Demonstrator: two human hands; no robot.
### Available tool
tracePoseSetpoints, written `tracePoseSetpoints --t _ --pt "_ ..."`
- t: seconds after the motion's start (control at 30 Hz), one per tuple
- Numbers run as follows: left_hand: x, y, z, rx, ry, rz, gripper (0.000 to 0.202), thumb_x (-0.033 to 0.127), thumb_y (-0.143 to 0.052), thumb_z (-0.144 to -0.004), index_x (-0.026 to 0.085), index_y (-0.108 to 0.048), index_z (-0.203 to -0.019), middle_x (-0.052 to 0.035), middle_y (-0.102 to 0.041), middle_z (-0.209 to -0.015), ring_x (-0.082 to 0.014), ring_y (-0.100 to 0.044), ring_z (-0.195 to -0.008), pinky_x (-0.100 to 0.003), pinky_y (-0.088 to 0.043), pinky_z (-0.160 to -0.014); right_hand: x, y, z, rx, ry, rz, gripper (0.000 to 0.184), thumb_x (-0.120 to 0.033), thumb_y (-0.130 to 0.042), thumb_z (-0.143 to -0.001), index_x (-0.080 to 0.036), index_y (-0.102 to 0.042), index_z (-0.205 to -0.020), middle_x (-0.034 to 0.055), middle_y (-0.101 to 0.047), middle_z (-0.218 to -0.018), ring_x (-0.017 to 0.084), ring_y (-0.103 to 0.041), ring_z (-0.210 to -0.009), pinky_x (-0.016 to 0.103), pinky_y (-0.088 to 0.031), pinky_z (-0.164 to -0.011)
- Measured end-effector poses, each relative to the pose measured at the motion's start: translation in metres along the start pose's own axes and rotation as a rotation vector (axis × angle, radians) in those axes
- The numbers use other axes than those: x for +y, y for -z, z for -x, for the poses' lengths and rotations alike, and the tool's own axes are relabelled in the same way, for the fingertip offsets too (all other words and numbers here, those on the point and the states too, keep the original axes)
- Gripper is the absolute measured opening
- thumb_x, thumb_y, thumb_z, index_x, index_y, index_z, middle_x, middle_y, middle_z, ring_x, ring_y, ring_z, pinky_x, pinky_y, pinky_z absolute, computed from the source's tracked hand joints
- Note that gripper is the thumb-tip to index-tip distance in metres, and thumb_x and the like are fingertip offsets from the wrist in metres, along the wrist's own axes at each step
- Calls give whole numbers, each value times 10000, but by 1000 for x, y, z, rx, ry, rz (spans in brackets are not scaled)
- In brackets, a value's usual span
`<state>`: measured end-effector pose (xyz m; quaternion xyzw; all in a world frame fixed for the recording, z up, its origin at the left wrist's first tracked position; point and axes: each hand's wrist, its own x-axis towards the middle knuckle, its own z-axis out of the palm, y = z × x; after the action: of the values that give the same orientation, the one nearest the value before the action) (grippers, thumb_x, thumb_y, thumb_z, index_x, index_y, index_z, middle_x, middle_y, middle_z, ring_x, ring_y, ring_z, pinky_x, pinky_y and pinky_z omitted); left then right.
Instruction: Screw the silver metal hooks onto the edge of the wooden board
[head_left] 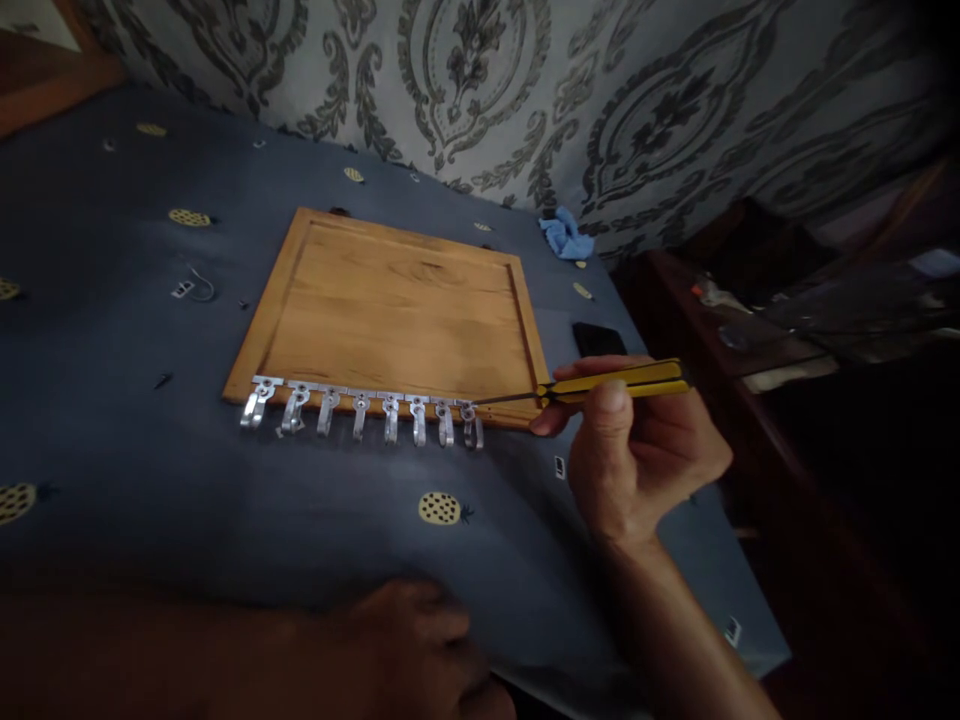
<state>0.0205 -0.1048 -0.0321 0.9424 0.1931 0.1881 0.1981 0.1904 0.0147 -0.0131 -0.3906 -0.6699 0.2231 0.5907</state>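
Observation:
My right hand [637,450] is closed around the yellow-and-black handle of a screwdriver [615,385]. Its thin shaft points left, and the tip is at the rightmost metal hook [471,425]. I cannot tell whether the tip sits in a screw. Several silvery hooks, one of them this bright hook [257,402] at the left end, line the near edge of a framed wooden board [397,310]. The board lies flat on the table. At the bottom, my left hand [431,640] is dark and blurred, apart from the board, with its fingers partly hidden.
A grey-blue cloth with pineapple prints [300,530] covers the table. A small dark screw [163,380] lies left of the board. Beyond its right side are a crumpled blue cloth [566,237] and a black flat object [598,340]. Patterned wallpaper [480,80] rises behind.

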Motion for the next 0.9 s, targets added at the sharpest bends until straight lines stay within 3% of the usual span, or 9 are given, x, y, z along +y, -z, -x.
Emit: tracePoseSetpoints --t 0.2,0.47,0.7,0.9 --pt "0 -1 2 -6 -6 -14 176 318 -674 -919 174 -579 -883 50 -624 -694 -133 -534 -621 -277 -443 -602 1 0 0 -40 -6 3 142 -351 -650 -933 -222 -708 -945 13 -709 -882 95 -653 -521 235 -541 -439" --pt "1 -17 1 33 5 -40 169 313 -675 -916 178 -580 -886 52 -609 -655 -140 -526 -600 -289 -429 -554 -3 0 -1 -101 39 72 104 -320 -674 -916 -228 -723 -913 -3 -698 -847 84 -643 -503 226 -513 -437" --pt "-1 -3 1 -13 -28 -13 146 304 -644 -940 170 -599 -906 29 -668 -736 -138 -564 -636 -283 -463 -605 -4 -4 -2 -86 89 164 109 -322 -701 -897 -222 -697 -854 -32 -665 -789 74 -616 -458 222 -496 -426" --pt "2 -4 0 -9 5 -70 167 323 -699 -903 187 -602 -898 58 -675 -716 -131 -552 -611 -281 -467 -592 -5 -7 -5 -81 97 247 161 -326 -689 -903 -206 -675 -797 -45 -632 -686 86 -623 -483 221 -487 -459"
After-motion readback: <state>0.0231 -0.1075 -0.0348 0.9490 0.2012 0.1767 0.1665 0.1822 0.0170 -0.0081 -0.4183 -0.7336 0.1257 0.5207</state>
